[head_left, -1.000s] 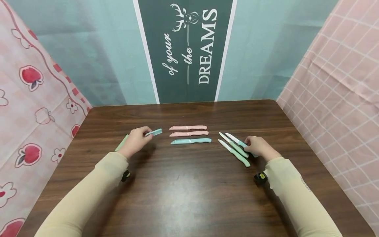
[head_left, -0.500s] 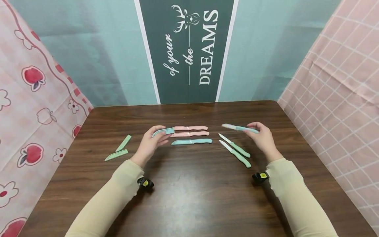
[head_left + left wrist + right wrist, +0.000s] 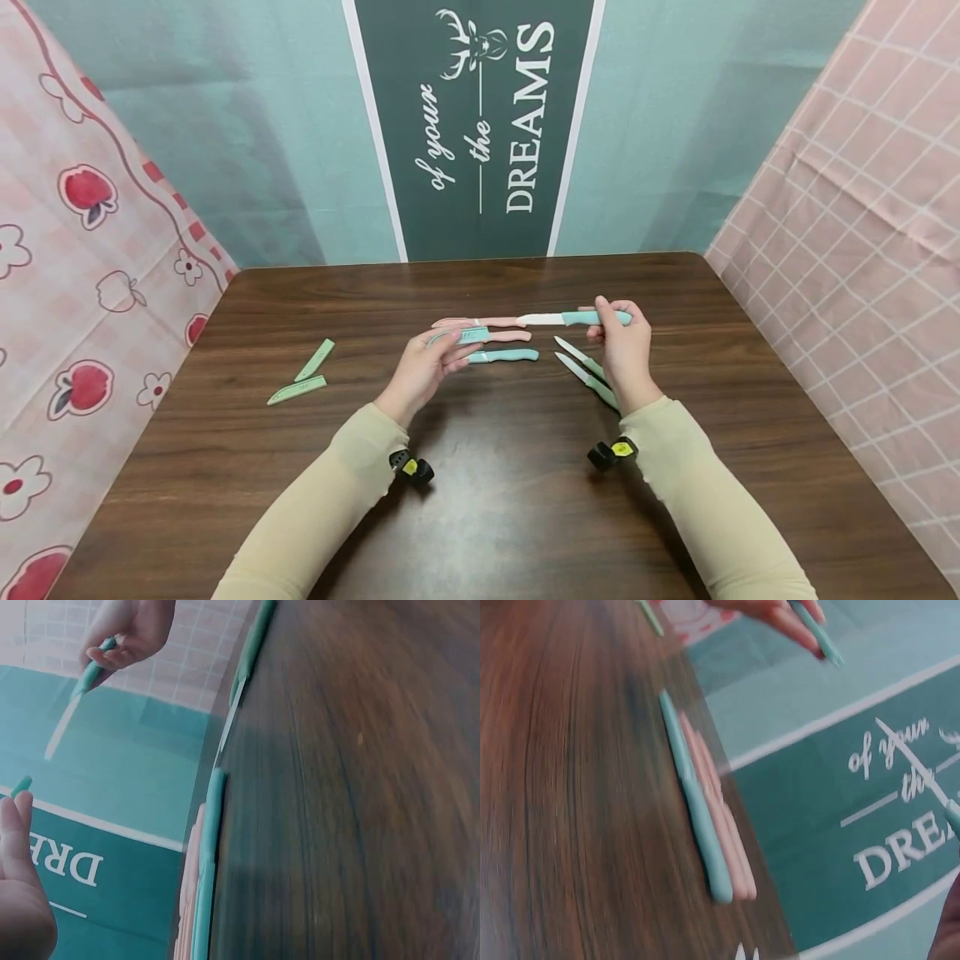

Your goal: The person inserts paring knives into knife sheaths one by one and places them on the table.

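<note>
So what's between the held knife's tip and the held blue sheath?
Bare gap: nothing between blue knife and blue sheath. Both wrist views show only backdrop cloth behind that stretch.

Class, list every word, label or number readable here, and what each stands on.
"of your": white script on the dark green panel
"the": white script, same panel
"DREAMS": white capitals, same panel
Marks on the held blue sheath and green sheaths: too small to read.

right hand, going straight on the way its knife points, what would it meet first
Probably the blue sheath in the left hand, though exact depth is hard to judge.
</note>
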Demonstrator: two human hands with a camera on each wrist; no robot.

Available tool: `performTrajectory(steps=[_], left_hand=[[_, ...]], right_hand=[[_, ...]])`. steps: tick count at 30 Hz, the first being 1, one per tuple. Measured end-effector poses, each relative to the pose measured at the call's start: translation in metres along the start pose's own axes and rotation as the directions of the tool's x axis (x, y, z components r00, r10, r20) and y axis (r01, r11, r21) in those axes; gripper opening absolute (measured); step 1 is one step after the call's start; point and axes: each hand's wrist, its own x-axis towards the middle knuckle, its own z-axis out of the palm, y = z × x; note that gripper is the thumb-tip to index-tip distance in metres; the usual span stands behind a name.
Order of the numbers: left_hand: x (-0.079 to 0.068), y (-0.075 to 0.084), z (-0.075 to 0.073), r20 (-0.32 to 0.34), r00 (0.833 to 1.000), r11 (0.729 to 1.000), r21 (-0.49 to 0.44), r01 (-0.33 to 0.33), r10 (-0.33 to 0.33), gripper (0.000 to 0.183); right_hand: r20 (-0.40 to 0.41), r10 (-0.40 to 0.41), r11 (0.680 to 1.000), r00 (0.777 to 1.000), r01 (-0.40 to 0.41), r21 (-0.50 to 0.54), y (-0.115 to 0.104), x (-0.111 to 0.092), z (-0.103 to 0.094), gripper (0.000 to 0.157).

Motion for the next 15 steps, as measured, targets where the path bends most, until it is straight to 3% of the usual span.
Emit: performTrajectory(steps=[7, 15], left_hand=[[0.0, -0.003, 0.008, 0.035, 0.999, 1.0, -0.004, 0.016, -0.016, 0.04], [0.0, -0.006, 0.009, 0.045, 0.999, 0.999, -0.035, 0.006, -0.004, 0.04]], right_hand=[[-0.032, -0.134, 0.983, 0.991, 0.128, -0.133, 0.001, -0.009, 0.017, 0.027], [-0.003, -0.131, 0.976, 0.991, 0.129, -0.175, 0.007, -0.013, 0.02, 0.027]])
